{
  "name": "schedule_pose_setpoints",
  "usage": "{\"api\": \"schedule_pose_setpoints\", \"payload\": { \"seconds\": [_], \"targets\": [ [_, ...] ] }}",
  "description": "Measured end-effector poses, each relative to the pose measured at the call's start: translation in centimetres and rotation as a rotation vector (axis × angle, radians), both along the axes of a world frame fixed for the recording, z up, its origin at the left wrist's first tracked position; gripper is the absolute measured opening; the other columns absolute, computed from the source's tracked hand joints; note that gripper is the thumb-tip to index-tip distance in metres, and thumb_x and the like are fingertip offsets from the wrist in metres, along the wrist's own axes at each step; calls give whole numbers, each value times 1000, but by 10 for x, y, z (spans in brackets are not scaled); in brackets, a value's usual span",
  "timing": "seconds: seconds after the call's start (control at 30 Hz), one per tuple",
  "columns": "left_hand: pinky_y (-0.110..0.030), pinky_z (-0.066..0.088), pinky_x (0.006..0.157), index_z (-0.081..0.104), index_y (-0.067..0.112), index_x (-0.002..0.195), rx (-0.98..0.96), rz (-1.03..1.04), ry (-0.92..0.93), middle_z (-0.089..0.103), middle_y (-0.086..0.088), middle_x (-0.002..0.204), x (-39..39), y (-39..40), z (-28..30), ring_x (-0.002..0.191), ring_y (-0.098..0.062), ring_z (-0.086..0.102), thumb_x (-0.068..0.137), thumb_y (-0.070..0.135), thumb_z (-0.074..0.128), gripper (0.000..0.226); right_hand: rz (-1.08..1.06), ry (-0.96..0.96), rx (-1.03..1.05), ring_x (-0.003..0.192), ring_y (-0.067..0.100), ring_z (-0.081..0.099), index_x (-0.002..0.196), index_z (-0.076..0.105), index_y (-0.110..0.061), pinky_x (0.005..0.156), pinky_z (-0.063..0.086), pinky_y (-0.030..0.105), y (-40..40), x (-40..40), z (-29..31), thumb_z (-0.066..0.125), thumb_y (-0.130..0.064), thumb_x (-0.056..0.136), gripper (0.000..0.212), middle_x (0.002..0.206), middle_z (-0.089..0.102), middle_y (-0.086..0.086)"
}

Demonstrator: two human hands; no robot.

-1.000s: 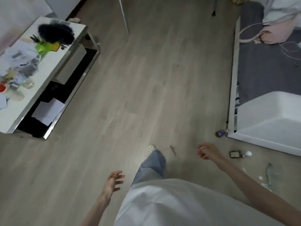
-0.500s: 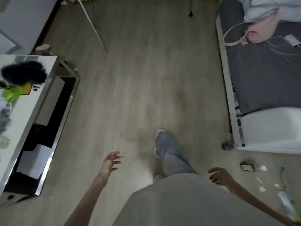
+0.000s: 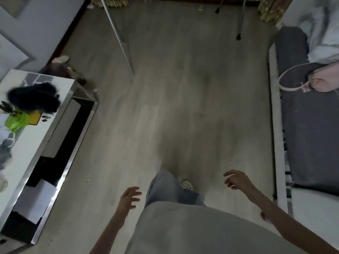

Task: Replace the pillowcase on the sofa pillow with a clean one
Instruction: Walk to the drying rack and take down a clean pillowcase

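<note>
Sofa point(image 3: 310, 136) nearer than before, left hand point(image 3: 127, 197) and right hand point(image 3: 238, 180) both empty

Dim indoor light, motion blur throughout, wide-angle bending at edges.

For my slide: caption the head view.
Person walks across wood floor, left hand and right hand empty, sofa at right.

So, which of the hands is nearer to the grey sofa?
Right. The right hand hangs open just beside the grey sofa; the left hand hangs open beyond the person's leg, toward the white table.
</note>
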State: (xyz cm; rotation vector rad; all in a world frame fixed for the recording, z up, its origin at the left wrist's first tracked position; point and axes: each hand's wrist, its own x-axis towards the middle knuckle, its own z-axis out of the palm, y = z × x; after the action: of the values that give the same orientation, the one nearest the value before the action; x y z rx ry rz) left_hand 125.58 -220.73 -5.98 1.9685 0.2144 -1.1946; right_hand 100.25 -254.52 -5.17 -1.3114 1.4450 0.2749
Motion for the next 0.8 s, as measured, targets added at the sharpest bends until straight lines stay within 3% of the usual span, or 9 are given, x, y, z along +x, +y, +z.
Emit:
{"api": "schedule_pose_setpoints", "payload": {
  "seconds": [0.33, 0.6, 0.8],
  "targets": [
    [-32, 42, 68, 60, 9, 116, 16, 19, 18, 68, -14, 109, 180, -119, -25, 84, -26, 60, 100, 16, 41, 25, 28, -23, -46, 63, 22, 61, 88, 67, -9, 59, 47, 25, -132, 179, -4, 45, 4, 83, 26, 74, 69, 13],
    [-33, 44, 74, 59, 10, 116, -18, -104, -71, 67, -11, 109, 358, -262, 5, 87, -25, 61, 102, 20, 39, 27, -115, 115, 97, 36, 17, 53, 82, 62, 2, 44, 41, 18, -193, 256, -35, 41, 15, 85, 25, 48, 62, 12],
    [-30, 43, 70, 59, 8, 117, -54, -100, -101, 66, -13, 109, 470, -351, 12, 87, -26, 60, 101, 18, 41, 26, -184, 180, 136, 35, 19, 53, 84, 62, 5, 40, 40, 16, -256, 321, -51, 44, 16, 83, 21, 48, 62, 16]
  ]
}}
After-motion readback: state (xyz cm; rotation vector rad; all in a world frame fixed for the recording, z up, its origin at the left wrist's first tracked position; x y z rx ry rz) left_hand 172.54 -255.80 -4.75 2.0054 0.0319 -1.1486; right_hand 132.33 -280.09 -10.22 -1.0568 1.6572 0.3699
